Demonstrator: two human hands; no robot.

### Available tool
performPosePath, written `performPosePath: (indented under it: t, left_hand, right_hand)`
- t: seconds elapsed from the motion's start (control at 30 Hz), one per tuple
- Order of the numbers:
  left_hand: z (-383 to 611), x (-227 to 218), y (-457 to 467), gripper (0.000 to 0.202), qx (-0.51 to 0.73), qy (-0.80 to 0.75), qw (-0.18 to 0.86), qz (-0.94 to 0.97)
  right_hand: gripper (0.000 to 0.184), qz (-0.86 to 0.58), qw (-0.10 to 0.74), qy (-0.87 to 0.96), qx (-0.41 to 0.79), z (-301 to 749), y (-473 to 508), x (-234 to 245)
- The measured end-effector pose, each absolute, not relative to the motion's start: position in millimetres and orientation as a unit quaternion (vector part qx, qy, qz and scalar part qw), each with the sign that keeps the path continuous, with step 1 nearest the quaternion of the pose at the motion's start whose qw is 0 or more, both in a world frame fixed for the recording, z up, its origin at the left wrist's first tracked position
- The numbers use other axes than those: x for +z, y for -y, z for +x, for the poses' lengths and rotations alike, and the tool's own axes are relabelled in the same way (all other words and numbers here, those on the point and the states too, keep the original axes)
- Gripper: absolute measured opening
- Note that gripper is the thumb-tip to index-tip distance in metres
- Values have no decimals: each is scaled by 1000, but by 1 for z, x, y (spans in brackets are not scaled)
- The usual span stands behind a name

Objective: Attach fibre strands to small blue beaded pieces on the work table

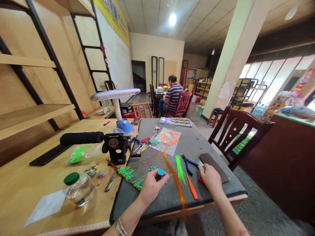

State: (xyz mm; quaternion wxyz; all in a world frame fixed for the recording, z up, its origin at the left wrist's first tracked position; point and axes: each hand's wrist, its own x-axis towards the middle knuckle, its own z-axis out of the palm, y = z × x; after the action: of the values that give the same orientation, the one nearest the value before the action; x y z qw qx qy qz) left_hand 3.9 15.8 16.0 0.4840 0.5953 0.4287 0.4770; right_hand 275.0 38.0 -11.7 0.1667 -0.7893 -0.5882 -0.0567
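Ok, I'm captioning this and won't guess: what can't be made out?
In the head view:
Round turquoise piece: underside, hidden by the left hand.
Red-handled tool: largely covered by the right hand.
Long orange thread bundle: lower end, blurred.
Loose turquoise beads: too small to count.

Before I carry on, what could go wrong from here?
The left hand, holding a small blue piece, might scatter the loose turquoise beads beside it. The orange thread bundle lying across the grey mat might snag or tangle. The right hand, close beside the smartphone, might nudge it.
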Motion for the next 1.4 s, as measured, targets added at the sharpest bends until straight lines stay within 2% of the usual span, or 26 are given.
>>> performPosePath:
  t: [0.2, 0.33, 0.4, 0.47, 0.53, 0.6, 0.67, 0.7, 0.77, 0.83, 1.07, 1.4]
  left_hand:
    - [1, 12, -17, 20, 464, -432, 476, 610]
    - [0, 14, -17, 21, 466, -434, 476, 606]
    - [-1, 16, -17, 21, 470, -434, 478, 602]
    - [0, 18, -17, 22, 472, -431, 481, 600]
    - [0, 20, -19, 22, 472, -425, 482, 604]
    - [0, 21, -21, 21, 469, -418, 480, 612]
    - [1, 22, -22, 21, 468, -411, 472, 625]
    - [1, 23, -23, 21, 467, -409, 466, 631]
    - [1, 25, -23, 21, 464, -410, 450, 643]
    - [1, 26, -22, 22, 458, -410, 432, 660]
    - [-1, 30, -19, 22, 454, -401, 422, 675]
    - [1, 32, -17, 23, 444, -402, 448, 664]
  right_hand:
    - [21, -759, 146, 629, -89, 272, -22, -8]
    - [17, -720, 76, 683, -94, 267, 3, -12]
    - [19, -719, 68, 685, -96, 268, 10, -20]
    - [20, -717, 115, 681, -93, 269, 12, -26]
    - [19, -706, 217, 672, -54, 266, 11, -28]
    - [19, -677, 343, 649, 50, 256, 10, -25]
    - [24, -626, 440, 605, 219, 236, 9, -20]
    - [30, -596, 468, 571, 314, 223, 8, -17]
    - [45, -566, 471, 487, 470, 196, 6, -12]
    - [56, -564, 469, 419, 535, 172, 3, -11]
    - [54, -537, 506, 438, 514, 142, -8, -21]
    - [54, -526, 507, 492, 473, 145, -9, -24]
